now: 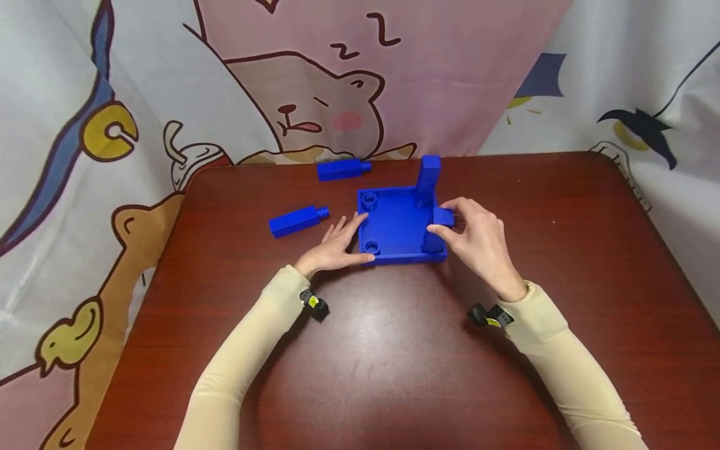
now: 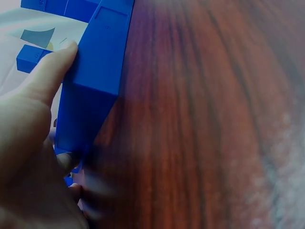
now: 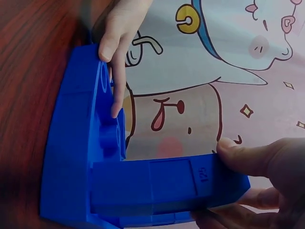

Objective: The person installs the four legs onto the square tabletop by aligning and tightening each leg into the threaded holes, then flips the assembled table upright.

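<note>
A shallow blue tray-like base lies on the table, with a round socket at its far left corner and another socket at the near left. My left hand rests on the base's left end, fingers straight and spread, thumb over the near rim. At the near right corner stands a square blue post marked 125. My right hand grips its upper end between thumb and fingers. The post's foot sits inside the base's wall. A second upright post stands at the far right corner.
Two loose blue posts lie left of the base: one post beside my left hand, another post near the table's back edge. Each has a narrower notched end pointing right. A printed curtain hangs behind the brown table.
</note>
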`<state>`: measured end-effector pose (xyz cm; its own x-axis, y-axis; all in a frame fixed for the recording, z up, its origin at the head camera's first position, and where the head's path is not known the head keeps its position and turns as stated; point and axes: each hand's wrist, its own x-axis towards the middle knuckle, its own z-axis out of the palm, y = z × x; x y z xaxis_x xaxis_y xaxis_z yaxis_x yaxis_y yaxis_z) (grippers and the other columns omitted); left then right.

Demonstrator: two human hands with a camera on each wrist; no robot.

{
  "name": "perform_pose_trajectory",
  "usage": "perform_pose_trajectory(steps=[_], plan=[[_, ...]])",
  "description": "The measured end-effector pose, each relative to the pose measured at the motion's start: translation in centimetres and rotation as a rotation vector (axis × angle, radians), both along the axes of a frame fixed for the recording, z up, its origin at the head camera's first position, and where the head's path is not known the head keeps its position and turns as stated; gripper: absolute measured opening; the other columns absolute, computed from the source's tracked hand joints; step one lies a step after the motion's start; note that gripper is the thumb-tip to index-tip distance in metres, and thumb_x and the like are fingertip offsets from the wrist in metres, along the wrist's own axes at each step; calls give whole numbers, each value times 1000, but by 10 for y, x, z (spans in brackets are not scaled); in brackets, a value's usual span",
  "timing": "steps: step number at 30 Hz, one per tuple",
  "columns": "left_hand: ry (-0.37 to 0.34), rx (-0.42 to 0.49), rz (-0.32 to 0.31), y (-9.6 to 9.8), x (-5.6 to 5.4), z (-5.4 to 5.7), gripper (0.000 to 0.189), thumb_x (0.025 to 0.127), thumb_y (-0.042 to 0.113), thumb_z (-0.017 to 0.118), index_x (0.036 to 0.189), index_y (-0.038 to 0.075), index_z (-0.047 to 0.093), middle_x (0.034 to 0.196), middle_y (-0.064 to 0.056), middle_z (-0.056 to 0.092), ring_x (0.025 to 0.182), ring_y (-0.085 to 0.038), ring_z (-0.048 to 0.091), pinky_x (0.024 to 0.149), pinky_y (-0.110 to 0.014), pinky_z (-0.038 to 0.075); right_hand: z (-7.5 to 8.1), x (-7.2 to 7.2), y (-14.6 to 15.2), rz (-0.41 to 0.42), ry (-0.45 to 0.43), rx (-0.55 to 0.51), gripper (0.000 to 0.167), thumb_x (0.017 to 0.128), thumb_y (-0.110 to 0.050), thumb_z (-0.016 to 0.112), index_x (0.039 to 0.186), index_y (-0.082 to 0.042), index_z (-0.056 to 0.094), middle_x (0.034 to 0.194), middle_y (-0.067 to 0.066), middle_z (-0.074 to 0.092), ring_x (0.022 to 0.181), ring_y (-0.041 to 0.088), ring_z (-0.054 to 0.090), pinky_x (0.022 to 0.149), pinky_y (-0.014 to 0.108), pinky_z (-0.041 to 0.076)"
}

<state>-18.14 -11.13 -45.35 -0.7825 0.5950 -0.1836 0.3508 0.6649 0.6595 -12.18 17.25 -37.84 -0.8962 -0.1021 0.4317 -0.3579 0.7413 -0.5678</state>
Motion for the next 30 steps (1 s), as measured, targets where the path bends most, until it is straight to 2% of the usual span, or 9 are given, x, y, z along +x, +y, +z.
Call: perform_pose_trajectory(steps=[6,9,12,14,18,22,25,26,30], plan=[[-20,3,-4,1,2,-1,94,90,48,63,157,19,4,161,-7,-1,145,-31,-7,113,-48,-8,-6,2,0,-22,-5,-72,39,78,-20,83,109,-2,67,100,14,67,89,28,67,72,46,53],[-36,5,-3,1,2,-2,95,91,49,61,157,21,0,161,0,-3,145,-28,-9,112,-48,-9,-6,3,3,3,-69,-132,40,80,-20,81,113,-3,66,105,14,67,95,28,66,78,45,54],[-38,25,2,0,2,-2,95,91,49,62,157,22,-1,161,4,-2,145,-26,-10,112,-48,-9,-3,2,10,66,-165,-214,40,85,-20,76,120,-5,63,113,13,65,103,26,62,86,46,50],[-31,46,7,-2,2,-2,94,90,46,63,157,21,1,161,3,0,145,-27,-9,113,-49,-8,-2,1,17,96,-214,-256,38,90,-21,70,124,-6,61,116,12,64,106,24,59,91,41,48],[3,115,14,-10,2,-3,91,90,38,67,157,16,10,161,-5,10,145,-32,-3,113,-50,-4,-6,-4,30,82,-250,-270,34,98,-25,59,127,-7,60,115,12,64,103,22,57,85,29,44],[-1,218,68,-16,0,2,88,89,30,71,156,13,17,159,-7,19,145,-28,10,115,-45,8,-22,-15,40,60,-262,-240,33,99,-23,56,126,-5,60,114,15,63,103,26,56,88,40,43],[4,293,119,-19,-4,9,85,88,26,72,155,12,21,157,-8,25,143,-23,21,113,-43,19,-39,-24,46,82,-274,-237,32,98,-17,57,126,0,58,115,20,63,105,30,57,90,46,42],[12,317,133,-20,-6,12,84,88,25,72,154,12,22,156,-7,27,142,-21,23,112,-42,21,-44,-26,48,92,-280,-240,32,98,-15,56,126,1,58,116,21,62,105,31,57,91,43,42],[51,400,191,-27,-15,20,76,89,18,71,152,9,28,154,-12,31,140,-30,27,112,-44,23,-60,-35,50,123,-340,-279,36,98,-10,56,131,2,54,122,23,59,110,34,56,91,36,42]])
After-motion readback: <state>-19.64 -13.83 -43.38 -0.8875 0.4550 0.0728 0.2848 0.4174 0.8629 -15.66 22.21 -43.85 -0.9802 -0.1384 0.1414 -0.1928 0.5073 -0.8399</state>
